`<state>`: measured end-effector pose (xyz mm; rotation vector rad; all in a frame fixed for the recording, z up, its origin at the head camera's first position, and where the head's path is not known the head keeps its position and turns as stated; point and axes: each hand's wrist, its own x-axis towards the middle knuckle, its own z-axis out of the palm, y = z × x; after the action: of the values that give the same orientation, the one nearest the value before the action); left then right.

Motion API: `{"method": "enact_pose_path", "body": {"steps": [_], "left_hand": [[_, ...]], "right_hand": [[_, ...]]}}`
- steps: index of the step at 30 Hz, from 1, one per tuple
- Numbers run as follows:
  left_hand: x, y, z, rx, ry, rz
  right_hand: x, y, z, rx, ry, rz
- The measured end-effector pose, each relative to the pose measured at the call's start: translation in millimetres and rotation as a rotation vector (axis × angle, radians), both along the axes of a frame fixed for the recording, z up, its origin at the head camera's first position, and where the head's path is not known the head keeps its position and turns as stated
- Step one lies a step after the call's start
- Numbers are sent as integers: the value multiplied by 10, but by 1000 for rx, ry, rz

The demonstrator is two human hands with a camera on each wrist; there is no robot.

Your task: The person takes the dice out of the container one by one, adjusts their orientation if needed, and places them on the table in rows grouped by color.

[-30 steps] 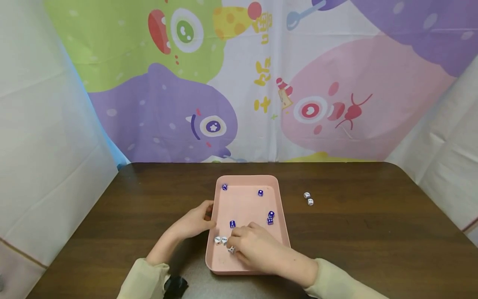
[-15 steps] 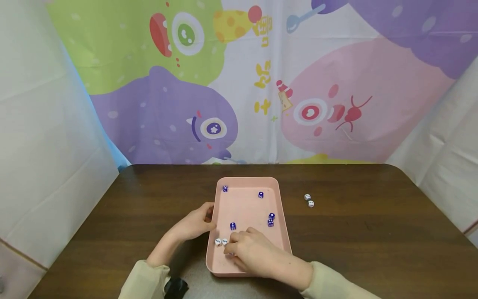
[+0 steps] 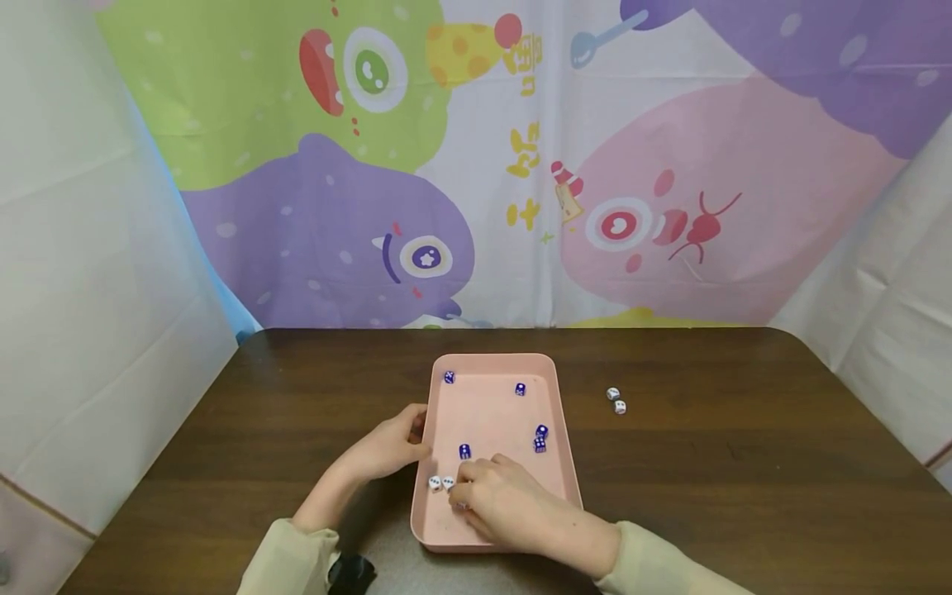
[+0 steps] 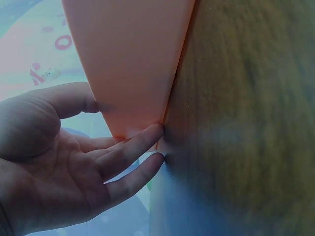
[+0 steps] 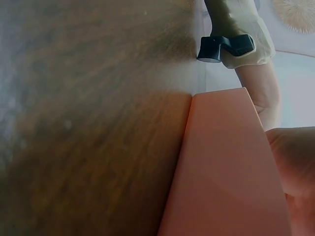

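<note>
A shallow pink tray (image 3: 483, 368) stands on the table. My left hand (image 3: 383, 445) rests against its left side; in the left wrist view, the thumb of that hand (image 4: 59, 147) touches the rim and the fairly straight fingers lie along the outer wall (image 4: 130, 59). Inside the tray's near left part, my right hand (image 3: 509, 502) pinches a white die, mostly hidden under its fingers. Two white dice, one at the left (image 3: 435, 483) and one beside it (image 3: 448, 483), sit by those fingertips. Just beyond lies a blue die (image 3: 464, 451).
More blue dice lie in the tray: one far left (image 3: 449, 377), one far right (image 3: 520, 389), and a touching pair (image 3: 540, 445) near the right wall. Two white dice (image 3: 620, 406) lie on the brown table (image 3: 714, 463), right of the tray. A printed curtain hangs behind.
My right hand has shifted slightly toward me and left, covering most of the white die that showed at its fingertips. The left hand stays at the tray's side.
</note>
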<state>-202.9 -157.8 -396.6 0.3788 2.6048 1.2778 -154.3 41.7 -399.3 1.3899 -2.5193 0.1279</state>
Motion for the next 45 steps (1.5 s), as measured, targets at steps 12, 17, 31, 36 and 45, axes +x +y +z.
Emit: {"method": "enact_pose_path", "body": {"steps": [12,17,31,36,45], "left_hand": [[6,14,8,-18,5,8],[10,17,-6,-22,5,12],[6,23,-15,-26,-7,31],[6,19,-9,-35,-3,19],[-5,17,-14,-30,-1,23]], "right_hand": [[-3,-10,15,20,-55,-5],[-3,-5,7,34,-71,-8],[7,-3,-15,60,-60,-1],[8,-3,-19,70,-40,4],[38,12,27,64,-31,-2]]}}
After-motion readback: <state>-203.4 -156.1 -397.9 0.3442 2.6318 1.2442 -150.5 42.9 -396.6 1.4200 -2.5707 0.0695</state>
